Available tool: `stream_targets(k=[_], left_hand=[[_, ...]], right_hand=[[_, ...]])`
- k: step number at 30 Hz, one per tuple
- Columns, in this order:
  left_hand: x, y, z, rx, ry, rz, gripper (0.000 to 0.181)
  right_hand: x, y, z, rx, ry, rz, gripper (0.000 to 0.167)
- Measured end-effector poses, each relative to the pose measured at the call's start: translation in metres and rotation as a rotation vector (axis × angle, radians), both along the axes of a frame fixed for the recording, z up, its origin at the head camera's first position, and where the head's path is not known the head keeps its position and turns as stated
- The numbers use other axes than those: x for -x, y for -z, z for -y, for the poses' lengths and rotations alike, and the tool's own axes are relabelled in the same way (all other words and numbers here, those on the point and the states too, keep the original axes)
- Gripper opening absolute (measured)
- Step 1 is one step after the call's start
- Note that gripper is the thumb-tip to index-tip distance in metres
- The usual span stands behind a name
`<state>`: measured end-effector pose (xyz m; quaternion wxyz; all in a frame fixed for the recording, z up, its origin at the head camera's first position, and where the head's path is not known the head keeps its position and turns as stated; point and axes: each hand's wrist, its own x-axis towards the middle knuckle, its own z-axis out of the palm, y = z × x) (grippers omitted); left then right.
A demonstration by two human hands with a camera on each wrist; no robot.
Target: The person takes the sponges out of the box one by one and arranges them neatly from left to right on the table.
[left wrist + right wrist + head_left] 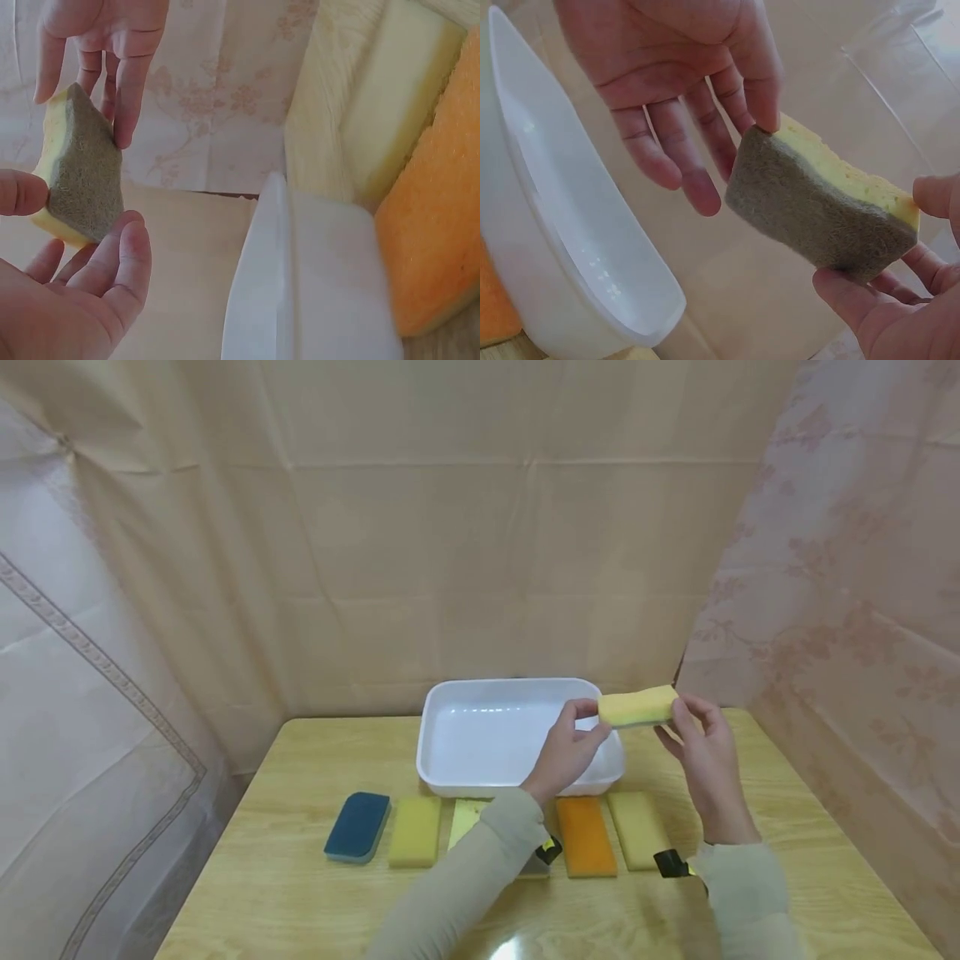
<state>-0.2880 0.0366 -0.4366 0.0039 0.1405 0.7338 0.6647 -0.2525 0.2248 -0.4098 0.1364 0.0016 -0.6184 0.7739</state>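
Note:
A yellow sponge with a grey-brown scouring layer is held up in the air, right of and above the white tray's right end. My left hand pinches its left end between thumb and fingers. The right hand grips the opposite end the same way. In the left wrist view the scouring side faces the camera and the sponge looks slightly bent. Below the hands, an orange sponge and a pale yellow sponge lie on the table.
The white tray stands at the table's back. Along its front lie a dark blue sponge, a yellow sponge and a light yellow one, partly covered by the left sleeve. Curtains hang behind the wooden table.

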Motion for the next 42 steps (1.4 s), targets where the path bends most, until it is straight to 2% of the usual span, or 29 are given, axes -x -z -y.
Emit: stream_targets(k=[6,15,19,25,30,34,39,42], left_hand=[[-0.002,0.004,-0.004,0.001,0.047,-0.007,0.037],[-0.005,0.003,-0.011,0.019,0.101,-0.089,0.048],[-0.006,0.004,-0.014,0.035,0.116,-0.085,0.047],[-0.003,0.009,-0.018,0.104,0.123,-0.110,0.048],[-0.002,0.013,-0.022,0.161,0.111,-0.158,0.049],[-0.003,0.016,-0.025,0.223,0.101,-0.206,0.047],[-0.004,0.018,-0.025,0.272,0.102,-0.205,0.046],[-0.004,0.018,-0.027,0.297,0.127,-0.193,0.047]], right_hand=[[-0.008,0.004,-0.002,0.051,0.057,0.019,0.034],[-0.022,0.007,-0.009,0.013,0.127,0.069,0.043],[-0.030,0.012,-0.012,0.019,0.145,0.090,0.045],[-0.040,0.022,-0.016,0.024,0.145,0.142,0.051],[-0.047,0.029,-0.018,-0.031,0.166,0.192,0.056],[-0.052,0.034,-0.017,-0.036,0.191,0.209,0.057],[-0.057,0.036,-0.016,-0.043,0.220,0.261,0.057],[-0.061,0.037,-0.017,-0.070,0.233,0.304,0.058]])
